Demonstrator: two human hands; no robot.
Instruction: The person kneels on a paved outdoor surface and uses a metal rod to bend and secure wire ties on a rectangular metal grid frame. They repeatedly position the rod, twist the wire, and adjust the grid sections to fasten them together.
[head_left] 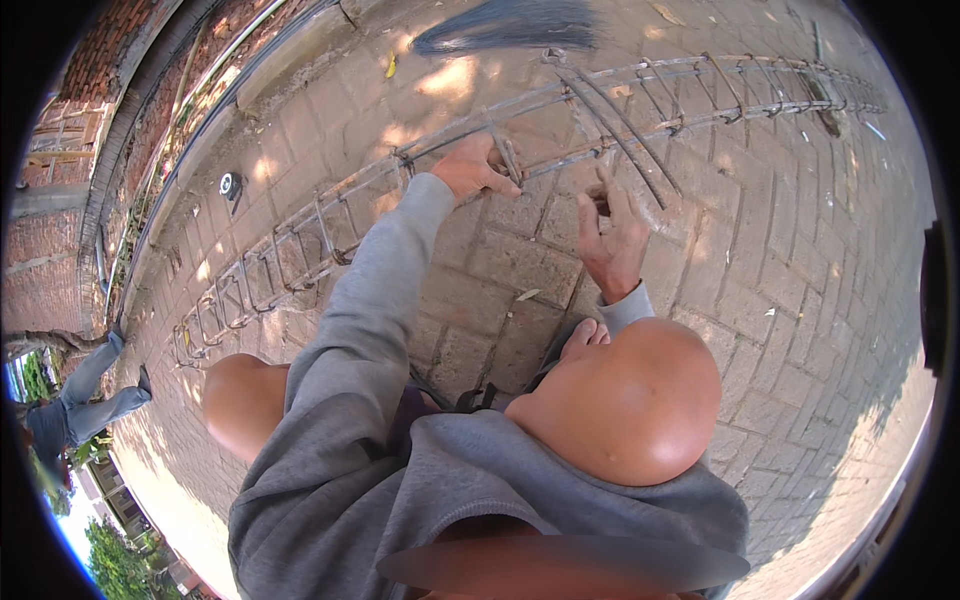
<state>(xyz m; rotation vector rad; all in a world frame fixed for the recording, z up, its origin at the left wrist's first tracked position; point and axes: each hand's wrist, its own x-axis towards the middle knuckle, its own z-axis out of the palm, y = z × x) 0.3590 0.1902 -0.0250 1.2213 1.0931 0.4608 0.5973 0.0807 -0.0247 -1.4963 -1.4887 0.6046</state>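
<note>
A long rebar cage (365, 180) of rusty bars and square stirrups lies across the paving in front of me. My left hand (470, 168) reaches over it and grips a steel stirrup (505, 155), thumb along the near bar. To the right, my right hand (615, 235) is held just short of the cage, its fingers curled in toward the thumb; anything between them is too small or hidden to make out. Long-handled pincers (615, 125) rest across the cage beyond that hand, handles pointing toward me.
A bundle of dark tie wire (510, 25) lies beyond the cage. A tape measure (230, 185) sits on the pavers at the left, near a raised kerb (290, 65). Another person (85, 400) is at the far left. My bare knees (625, 405) are close below my hands.
</note>
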